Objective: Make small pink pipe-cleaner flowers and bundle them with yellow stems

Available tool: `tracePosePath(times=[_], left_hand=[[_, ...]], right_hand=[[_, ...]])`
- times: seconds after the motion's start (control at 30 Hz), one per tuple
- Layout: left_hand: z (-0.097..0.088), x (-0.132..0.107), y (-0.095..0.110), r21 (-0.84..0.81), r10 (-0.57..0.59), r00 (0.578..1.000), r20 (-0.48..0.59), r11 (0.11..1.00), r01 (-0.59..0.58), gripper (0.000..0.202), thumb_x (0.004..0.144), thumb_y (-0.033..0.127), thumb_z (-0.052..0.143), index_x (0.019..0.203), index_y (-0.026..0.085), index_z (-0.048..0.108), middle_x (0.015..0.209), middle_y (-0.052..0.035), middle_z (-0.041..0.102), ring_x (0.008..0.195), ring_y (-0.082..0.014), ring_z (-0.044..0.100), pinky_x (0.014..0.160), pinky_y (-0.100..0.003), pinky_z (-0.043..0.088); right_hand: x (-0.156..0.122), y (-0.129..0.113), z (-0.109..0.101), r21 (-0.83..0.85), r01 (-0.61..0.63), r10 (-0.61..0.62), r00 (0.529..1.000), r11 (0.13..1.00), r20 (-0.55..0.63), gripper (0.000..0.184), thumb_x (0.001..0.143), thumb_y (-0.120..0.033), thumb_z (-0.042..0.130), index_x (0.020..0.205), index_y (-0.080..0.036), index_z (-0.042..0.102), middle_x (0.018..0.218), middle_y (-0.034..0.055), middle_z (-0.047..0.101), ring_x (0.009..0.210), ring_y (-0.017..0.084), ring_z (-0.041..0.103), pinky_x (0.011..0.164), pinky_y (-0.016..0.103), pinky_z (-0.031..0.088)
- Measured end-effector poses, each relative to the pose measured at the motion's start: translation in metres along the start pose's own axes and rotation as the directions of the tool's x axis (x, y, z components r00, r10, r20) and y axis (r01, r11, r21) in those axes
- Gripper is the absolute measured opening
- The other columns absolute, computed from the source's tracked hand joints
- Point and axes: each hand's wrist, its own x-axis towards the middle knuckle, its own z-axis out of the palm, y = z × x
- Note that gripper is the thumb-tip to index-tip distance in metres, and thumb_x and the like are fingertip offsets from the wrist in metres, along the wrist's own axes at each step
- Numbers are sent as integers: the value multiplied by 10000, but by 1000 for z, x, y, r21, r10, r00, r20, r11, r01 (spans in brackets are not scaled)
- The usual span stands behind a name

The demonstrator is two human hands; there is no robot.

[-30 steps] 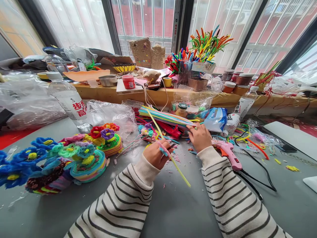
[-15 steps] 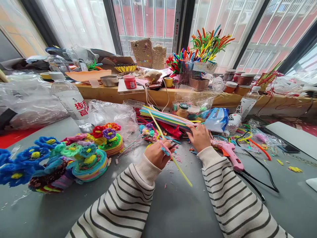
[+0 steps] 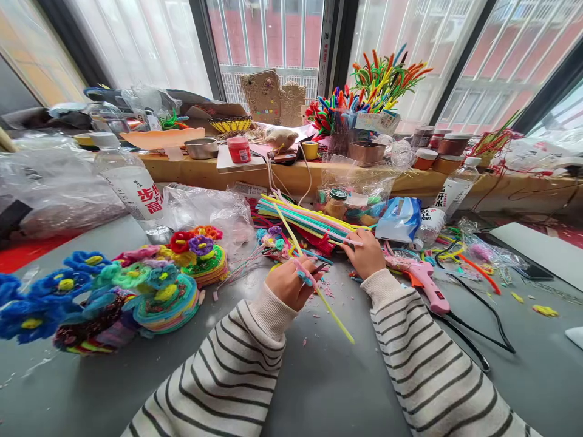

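Note:
My left hand (image 3: 291,283) is closed around a long yellow pipe cleaner (image 3: 334,315), which slants past it above and below. A pink piece with a blue part (image 3: 304,276) is in the same hand, and a dark tip pokes out beside the fingers. My right hand (image 3: 365,255) pinches a pink pipe cleaner (image 3: 353,242) at the near end of a bundle of pastel pipe cleaners (image 3: 310,217). Behind my left hand lie small fuzzy flowers (image 3: 273,238). Pink fluff scraps are scattered between the hands.
Fuzzy flower pots (image 3: 166,303) stand at the left. A pink glue gun (image 3: 426,282) with a black cord lies right of my right hand. Behind are a blue packet (image 3: 399,220), a small jar (image 3: 337,203), plastic bags and a bottle (image 3: 132,188). A crowded ledge runs along the window.
My right hand has shifted slightly down and closed on a pink pipe cleaner, drawing its end from the bundle. My left hand stays almost still.

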Motion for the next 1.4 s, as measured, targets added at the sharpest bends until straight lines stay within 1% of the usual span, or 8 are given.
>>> tracePosePath(times=[0.17, 0.47, 0.6, 0.73, 0.87, 1.0, 1.2, 1.4], left_hand=[[0, -1, 0, 3, -3, 1000, -3, 1000, 3, 112, 770, 216, 392, 691, 163, 451, 641, -40, 578, 636, -127, 553, 617, -246, 461], [-1, 0, 1, 9, -5, 1000, 2, 1000, 5, 118, 769, 216, 390, 686, 160, 452, 637, -47, 576, 616, -130, 549, 604, -249, 464], [-2, 1, 1, 15, 12, 1000, -16, 1000, -12, 112, 764, 206, 400, 682, 152, 455, 624, -52, 571, 616, -133, 551, 596, -243, 466], [-2, 3, 1, 46, 55, 998, -27, 998, -54, 105, 762, 189, 396, 684, 152, 455, 601, -45, 564, 607, -132, 547, 587, -237, 465], [-3, 4, 1, 56, 61, 998, -25, 997, -60, 105, 767, 187, 386, 695, 152, 454, 616, -45, 568, 599, -128, 540, 590, -237, 463], [-3, 3, 2, 55, 63, 998, -27, 997, -61, 104, 770, 188, 383, 695, 159, 449, 612, -36, 562, 605, -124, 539, 592, -232, 461], [-3, 4, 1, 60, 73, 996, -52, 996, -70, 91, 763, 180, 397, 680, 169, 433, 594, -21, 546, 600, -120, 535, 574, -222, 457], [-4, 4, 1, 62, 82, 994, -73, 995, -78, 93, 760, 176, 403, 670, 169, 426, 580, -14, 533, 584, -113, 525, 561, -210, 448]], right_hand=[[1, 0, -1, 42, 28, -27, 999, 999, -27, 96, 734, -232, 491, 684, -163, 536, 744, 50, 543, 748, 191, 470, 633, 272, 317], [0, -3, -1, 66, -12, 13, 1000, 998, -13, 53, 660, -207, 447, 645, -162, 470, 721, 61, 527, 719, 198, 462, 591, 266, 309], [1, 0, 0, 175, -79, 81, 997, 981, -5, 70, 671, -221, 402, 638, -173, 442, 642, 47, 532, 648, 191, 471, 581, 266, 314], [0, 2, 0, 279, -185, 193, 981, 942, -2, 133, 694, -270, 364, 722, -172, 450, 591, 39, 535, 564, 189, 479, 526, 258, 305], [0, 2, -3, 403, -279, 304, 953, 872, 3, 150, 681, -298, 373, 700, -178, 460, 607, 40, 552, 549, 181, 482, 523, 254, 305], [0, 5, -5, 617, -357, 384, 918, 701, 96, 156, 631, -324, 440, 567, -182, 446, 536, -1, 512, 541, 150, 455, 525, 238, 311], [4, 13, -3, 741, -371, 344, 918, 560, 199, 341, 702, -374, 366, 440, -173, 454, 473, -1, 513, 574, 151, 531, 538, 220, 371], [10, 23, -12, 781, -326, 250, 942, 533, 223, 414, 728, -457, 395, 440, -170, 467, 680, 43, 635, 793, 183, 576, 725, 249, 386]])
